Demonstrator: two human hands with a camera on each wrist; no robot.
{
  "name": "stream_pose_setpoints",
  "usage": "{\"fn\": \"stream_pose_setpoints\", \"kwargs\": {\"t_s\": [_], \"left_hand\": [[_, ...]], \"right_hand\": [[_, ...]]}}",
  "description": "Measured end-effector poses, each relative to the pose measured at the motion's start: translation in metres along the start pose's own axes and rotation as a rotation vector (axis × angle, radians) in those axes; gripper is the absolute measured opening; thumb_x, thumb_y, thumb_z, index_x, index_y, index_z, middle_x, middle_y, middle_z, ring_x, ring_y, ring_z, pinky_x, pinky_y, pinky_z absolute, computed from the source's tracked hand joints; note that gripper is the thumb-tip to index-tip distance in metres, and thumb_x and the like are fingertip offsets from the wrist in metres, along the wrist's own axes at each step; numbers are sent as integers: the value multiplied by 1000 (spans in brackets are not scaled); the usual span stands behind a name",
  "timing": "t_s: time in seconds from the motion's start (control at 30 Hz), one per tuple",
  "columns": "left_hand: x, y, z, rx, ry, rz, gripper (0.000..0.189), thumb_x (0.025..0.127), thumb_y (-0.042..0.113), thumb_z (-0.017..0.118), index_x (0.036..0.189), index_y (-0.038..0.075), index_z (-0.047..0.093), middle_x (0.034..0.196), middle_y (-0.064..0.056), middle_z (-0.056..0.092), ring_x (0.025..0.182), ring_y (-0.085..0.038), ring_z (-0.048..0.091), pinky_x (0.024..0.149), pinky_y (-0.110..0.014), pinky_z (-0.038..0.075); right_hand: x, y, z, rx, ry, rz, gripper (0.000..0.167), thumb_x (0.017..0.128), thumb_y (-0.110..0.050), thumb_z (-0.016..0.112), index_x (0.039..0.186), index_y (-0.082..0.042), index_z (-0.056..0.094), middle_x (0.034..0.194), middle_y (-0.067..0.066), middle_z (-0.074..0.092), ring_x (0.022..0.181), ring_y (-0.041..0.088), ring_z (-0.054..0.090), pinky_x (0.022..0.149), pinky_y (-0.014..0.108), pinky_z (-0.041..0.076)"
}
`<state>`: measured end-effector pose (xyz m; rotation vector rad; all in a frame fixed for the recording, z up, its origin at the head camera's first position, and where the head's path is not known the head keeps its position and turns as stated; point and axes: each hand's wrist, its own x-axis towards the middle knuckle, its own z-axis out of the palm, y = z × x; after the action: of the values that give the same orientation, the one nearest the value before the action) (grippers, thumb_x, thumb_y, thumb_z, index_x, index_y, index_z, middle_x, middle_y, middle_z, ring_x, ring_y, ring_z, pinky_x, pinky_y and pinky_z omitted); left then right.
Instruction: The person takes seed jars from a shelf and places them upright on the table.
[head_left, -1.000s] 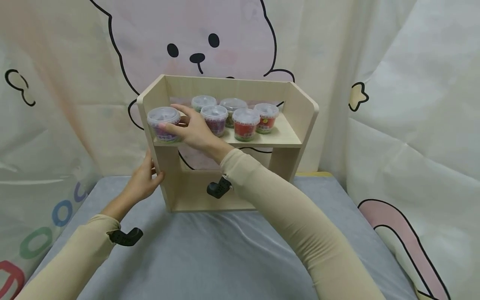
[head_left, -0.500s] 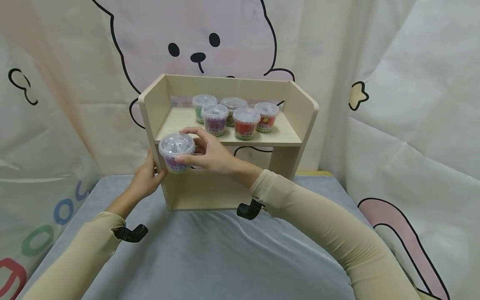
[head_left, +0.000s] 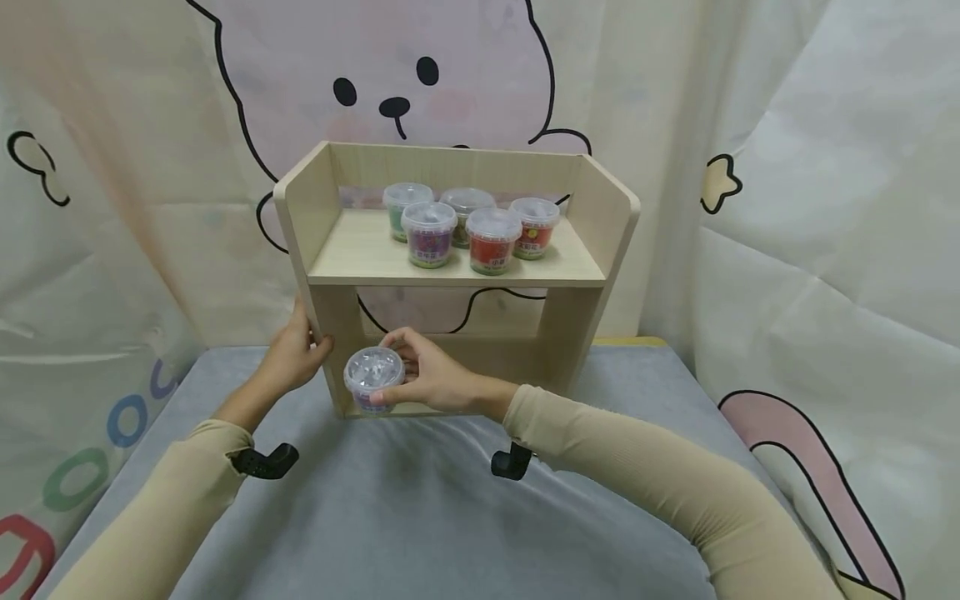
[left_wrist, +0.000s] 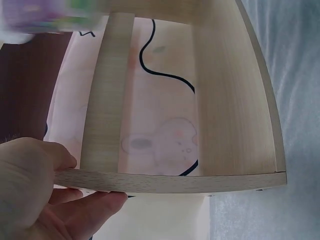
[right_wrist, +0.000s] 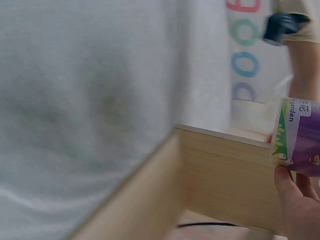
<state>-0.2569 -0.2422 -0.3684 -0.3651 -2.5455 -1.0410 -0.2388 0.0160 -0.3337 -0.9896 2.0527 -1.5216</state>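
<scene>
My right hand (head_left: 438, 379) grips a clear-lidded plastic cup (head_left: 372, 372) from its right side, in front of the shelf's lower left part. In the right wrist view the cup's purple and green label (right_wrist: 298, 132) shows, with the thumb and fingers at its lower end. My left hand (head_left: 288, 354) holds the left side panel of the light wooden shelf (head_left: 457, 154), fingers behind and thumb in front. The left wrist view shows that hand (left_wrist: 65, 195) pinching the panel's edge (left_wrist: 200, 182). On the upper board stand several similar cups, among them a purple one (head_left: 430, 237) and a red one (head_left: 492, 243).
A grey cloth (head_left: 420, 517) covers the table under the shelf. Behind it hangs a pale curtain (head_left: 645, 100) with a printed bear face. Another green cup (head_left: 405, 204) and a second red cup (head_left: 534, 229) stand towards the back of the upper board.
My right hand has carried the purple-labelled cup off the upper board's left end, forward and down to the lower level. The left hand has stayed on the side panel.
</scene>
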Motion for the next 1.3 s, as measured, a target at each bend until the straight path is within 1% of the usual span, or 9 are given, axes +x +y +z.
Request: {"fn": "stream_pose_setpoints", "kwargs": {"t_s": [0.13, 0.33, 0.5, 0.73, 0.9, 1.0, 1.17, 1.23, 1.3], "left_hand": [[3, 4, 0, -17, -1, 13, 81, 92, -2, 53, 158, 7, 8, 139, -41, 47, 122, -58, 56, 96, -65, 52], [3, 5, 0, -4, -3, -20, 82, 91, -3, 55, 157, 6, 9, 138, -41, 48, 122, -57, 56, 95, -65, 52], [5, 6, 0, 2, -1, -23, 82, 90, -2, 55, 158, 7, 9, 138, -40, 48, 121, -57, 56, 95, -66, 52], [6, 3, 0, 11, 0, -23, 83, 91, -1, 53, 159, 9, 6, 141, -40, 46, 122, -58, 55, 95, -67, 51], [4, 2, 1, 15, 8, -28, 83, 91, -1, 54, 159, 8, 6, 138, -42, 48, 120, -58, 56, 94, -67, 51], [4, 2, 1, 12, 9, -24, 83, 91, -1, 54, 159, 8, 7, 137, -41, 49, 120, -58, 57, 93, -66, 52], [2, 1, 1, 8, 8, -19, 84, 91, -1, 54, 160, 9, 6, 137, -41, 49, 118, -57, 58, 92, -66, 53], [1, 0, 1, 14, 3, -28, 85, 92, 0, 54, 160, 10, 5, 138, -41, 49, 119, -57, 58, 92, -65, 53], [0, 0, 0, 27, -8, -41, 84, 93, 1, 53, 160, 9, 4, 139, -41, 48, 119, -57, 57, 92, -65, 53]], "right_hand": [[3, 26, 11, 14, 23, 39, 59, 86, 3, 75, 133, -3, 40, 134, 23, 60, 110, 17, 65, 98, 28, 56], [15, 64, 30, 21, 91, 84, 59, 83, 2, 78, 131, -3, 44, 130, 22, 64, 110, 16, 65, 101, 29, 53], [27, 86, 43, 6, 107, 125, 59, 83, 0, 79, 132, -5, 45, 130, 20, 64, 112, 17, 65, 101, 30, 53], [35, 104, 58, 25, 124, 151, 58, 82, 4, 79, 129, -4, 46, 131, 21, 64, 112, 22, 66, 95, 25, 53], [35, 113, 64, 28, 82, 160, 59, 84, 6, 76, 131, -3, 42, 133, 24, 62, 115, 26, 66, 96, 25, 53], [33, 118, 68, 34, 62, 150, 59, 84, 8, 74, 132, -2, 40, 133, 25, 61, 113, 23, 66, 94, 23, 54], [32, 124, 75, 8, 77, 107, 60, 87, 4, 74, 134, -3, 37, 127, 25, 62, 105, 14, 63, 89, 18, 52], [31, 126, 78, 9, 81, 104, 61, 87, 3, 74, 136, -3, 36, 126, 24, 61, 105, 13, 61, 90, 17, 52], [30, 128, 81, 18, 87, 114, 63, 88, 1, 74, 138, -4, 36, 129, 22, 60, 111, 13, 60, 94, 18, 51]]}}
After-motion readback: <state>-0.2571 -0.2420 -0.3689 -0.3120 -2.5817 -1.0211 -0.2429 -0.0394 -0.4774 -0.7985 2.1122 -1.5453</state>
